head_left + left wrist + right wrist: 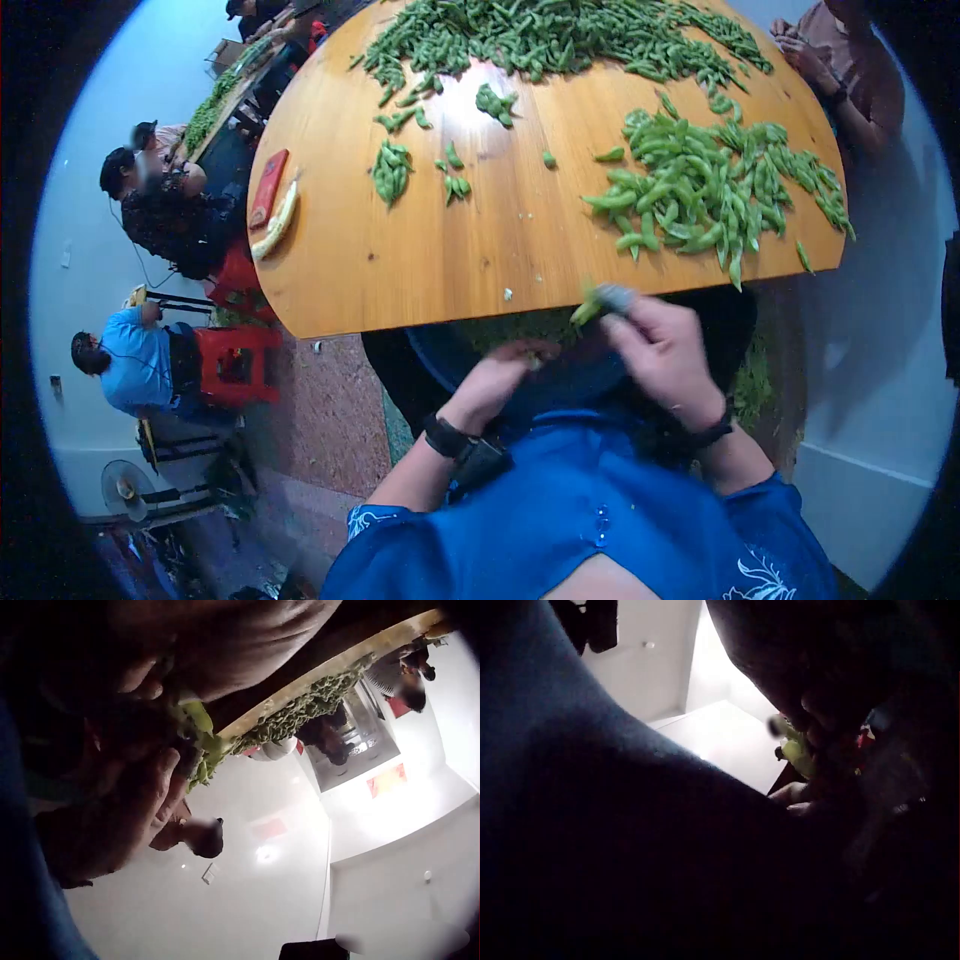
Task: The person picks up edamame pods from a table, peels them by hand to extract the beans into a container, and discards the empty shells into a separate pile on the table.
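Between thumb and fingers my right hand [662, 352] pinches a green edamame pod [586, 308] just past the table's near edge. A grey metallic piece [614, 297] sits at the fingertips of that hand, beside the pod. Lower and to the left, my left hand [488, 384] has bent fingers, with a small pale spot at their tips; I cannot tell whether they hold it. Both hands are over a dark blue tub [432, 352] with green bits inside. In the left wrist view the pod [196, 716] shows close up. The right wrist view is mostly dark, with a pod [799, 756] visible.
The wooden table [420, 270] bears a large heap of pods [540, 40] at the far side and a paler pile [690, 185] at right. A red object [268, 188] and a pale curved strip [282, 222] lie at left. Other people sit around; a red stool [238, 350] stands left.
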A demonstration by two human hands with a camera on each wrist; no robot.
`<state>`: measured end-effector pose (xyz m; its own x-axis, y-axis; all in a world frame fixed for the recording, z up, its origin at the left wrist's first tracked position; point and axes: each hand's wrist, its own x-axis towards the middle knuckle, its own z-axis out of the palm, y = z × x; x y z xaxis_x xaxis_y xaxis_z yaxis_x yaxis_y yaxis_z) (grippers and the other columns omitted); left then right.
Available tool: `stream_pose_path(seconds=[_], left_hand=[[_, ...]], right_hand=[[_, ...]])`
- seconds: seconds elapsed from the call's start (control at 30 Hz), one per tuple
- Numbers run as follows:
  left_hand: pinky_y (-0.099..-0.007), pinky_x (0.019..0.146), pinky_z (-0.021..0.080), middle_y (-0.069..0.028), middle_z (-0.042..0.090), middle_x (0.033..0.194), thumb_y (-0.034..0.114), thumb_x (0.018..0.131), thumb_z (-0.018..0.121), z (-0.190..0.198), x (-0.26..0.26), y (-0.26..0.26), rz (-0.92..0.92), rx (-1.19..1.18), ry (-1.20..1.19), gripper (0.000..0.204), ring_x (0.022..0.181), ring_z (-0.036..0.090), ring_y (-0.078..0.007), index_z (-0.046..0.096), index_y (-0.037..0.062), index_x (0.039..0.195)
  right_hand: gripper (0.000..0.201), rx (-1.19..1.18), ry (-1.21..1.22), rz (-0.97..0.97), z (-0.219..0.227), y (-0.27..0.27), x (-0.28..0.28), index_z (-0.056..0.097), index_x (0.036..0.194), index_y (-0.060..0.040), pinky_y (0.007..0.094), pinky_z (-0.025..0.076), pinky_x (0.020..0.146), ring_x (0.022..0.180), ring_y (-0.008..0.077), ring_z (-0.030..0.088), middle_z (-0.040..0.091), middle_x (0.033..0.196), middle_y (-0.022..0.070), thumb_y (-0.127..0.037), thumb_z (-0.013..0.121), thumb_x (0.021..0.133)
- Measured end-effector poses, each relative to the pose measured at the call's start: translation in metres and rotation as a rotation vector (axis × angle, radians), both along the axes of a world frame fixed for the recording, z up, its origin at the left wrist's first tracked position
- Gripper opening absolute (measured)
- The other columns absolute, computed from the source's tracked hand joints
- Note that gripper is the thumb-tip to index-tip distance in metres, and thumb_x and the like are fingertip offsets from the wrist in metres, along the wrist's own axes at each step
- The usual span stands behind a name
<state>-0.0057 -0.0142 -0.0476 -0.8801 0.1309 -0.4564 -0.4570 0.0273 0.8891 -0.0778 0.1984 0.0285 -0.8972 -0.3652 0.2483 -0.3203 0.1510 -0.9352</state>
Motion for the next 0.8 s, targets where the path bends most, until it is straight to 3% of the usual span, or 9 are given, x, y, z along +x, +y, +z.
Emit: stream_pose_path(seconds=[0.07, 0.1, 0.23, 0.27, 0.3, 0.4, 0.53, 0.7, 0.8], left_hand=[[-0.0447, 0.103, 0.036, -0.0218, 0.056, 0.120, 0.011, 0.083, 0.052, -0.022, 0.009, -0.006, -0.244, -0.658, 0.344, 0.033, 0.117, 0.048, -0.0404, 0.062, 0.0066, 0.114], [-0.0457, 0.100, 0.037, -0.0222, 0.057, 0.118, 0.013, 0.083, 0.056, -0.013, 0.016, -0.004, -0.259, -0.939, 0.479, 0.030, 0.115, 0.050, -0.0378, 0.064, 0.0085, 0.111], [-0.0362, 0.076, 0.049, -0.0123, 0.065, 0.088, 0.008, 0.079, 0.066, 0.090, -0.003, -0.003, -0.123, -0.645, 0.518, 0.018, 0.086, 0.062, -0.0268, 0.068, 0.0056, 0.097], [-0.0315, 0.061, 0.048, -0.0093, 0.062, 0.075, 0.004, 0.078, 0.066, 0.105, -0.017, -0.009, -0.023, -0.811, 0.791, 0.014, 0.069, 0.060, -0.0224, 0.068, 0.0057, 0.092], [-0.0324, 0.059, 0.046, -0.0095, 0.060, 0.073, 0.007, 0.080, 0.066, 0.123, -0.034, -0.017, 0.069, -0.868, 0.752, 0.009, 0.065, 0.058, -0.0214, 0.067, 0.0048, 0.088], [-0.0334, 0.059, 0.047, -0.0124, 0.062, 0.070, 0.018, 0.081, 0.065, 0.126, -0.123, -0.060, 0.217, -1.075, 0.799, 0.020, 0.065, 0.060, -0.0239, 0.067, 0.0007, 0.092], [-0.0420, 0.068, 0.050, -0.0204, 0.065, 0.077, 0.024, 0.078, 0.067, 0.110, -0.203, -0.087, 0.117, -1.380, 0.518, 0.028, 0.075, 0.064, -0.0339, 0.067, -0.0019, 0.088], [-0.0470, 0.072, 0.050, -0.0243, 0.064, 0.079, 0.021, 0.077, 0.065, 0.107, -0.215, -0.099, -0.105, -1.394, 0.443, 0.025, 0.078, 0.064, -0.0400, 0.065, -0.0040, 0.081], [-0.0460, 0.070, 0.050, -0.0239, 0.064, 0.078, 0.011, 0.081, 0.056, 0.106, -0.198, -0.090, -0.063, -1.449, 0.615, 0.016, 0.076, 0.062, -0.0411, 0.064, -0.0011, 0.088]], right_hand=[[0.030, 0.151, -0.212, -0.163, 0.026, 0.025, -0.023, 0.061, 0.117, 0.0008, 0.0219, 0.044, 0.062, 0.067, 0.0056, 0.051, 0.060, 0.076, -0.0005, -0.007, 0.057, 0.088], [0.027, 0.041, -0.086, -0.286, 0.020, 0.030, -0.037, 0.061, 0.115, 0.0008, 0.0224, 0.040, 0.057, 0.063, 0.0045, 0.047, 0.054, 0.071, -0.0043, -0.009, 0.056, 0.090], [0.020, 0.258, -0.041, -0.368, 0.026, 0.067, -0.075, 0.061, 0.106, 0.0028, 0.0255, 0.043, 0.058, 0.063, 0.0078, 0.050, 0.058, 0.072, 0.0034, -0.008, 0.053, 0.092], [0.020, 0.255, -0.033, -0.369, 0.028, 0.065, -0.077, 0.061, 0.106, 0.0028, 0.0255, 0.043, 0.058, 0.063, 0.0078, 0.050, 0.058, 0.072, 0.0034, -0.008, 0.053, 0.092], [0.020, 0.227, -0.010, -0.354, 0.029, 0.062, -0.077, 0.061, 0.106, 0.0029, 0.0255, 0.044, 0.059, 0.065, 0.0082, 0.052, 0.059, 0.074, 0.0044, -0.008, 0.054, 0.091], [0.020, 0.173, 0.012, -0.310, 0.032, 0.045, -0.071, 0.060, 0.107, 0.0030, 0.0259, 0.046, 0.063, 0.069, 0.0094, 0.055, 0.062, 0.077, 0.0067, -0.007, 0.055, 0.090], [0.022, 0.215, 0.098, -0.226, 0.034, 0.033, -0.061, 0.060, 0.108, 0.0027, 0.0299, 0.048, 0.069, 0.075, 0.0192, 0.063, 0.065, 0.085, 0.0151, -0.005, 0.055, 0.088], [0.024, 0.212, 0.114, -0.131, 0.025, 0.026, -0.058, 0.060, 0.110, 0.0022, 0.0323, 0.049, 0.070, 0.076, 0.0239, 0.064, 0.064, 0.087, 0.0182, -0.006, 0.055, 0.087], [0.024, 0.138, -0.100, 0.001, 0.036, 0.011, -0.064, 0.060, 0.110, 0.0012, 0.0295, 0.048, 0.058, 0.062, 0.0162, 0.061, 0.062, 0.073, 0.0110, -0.008, 0.054, 0.088]])
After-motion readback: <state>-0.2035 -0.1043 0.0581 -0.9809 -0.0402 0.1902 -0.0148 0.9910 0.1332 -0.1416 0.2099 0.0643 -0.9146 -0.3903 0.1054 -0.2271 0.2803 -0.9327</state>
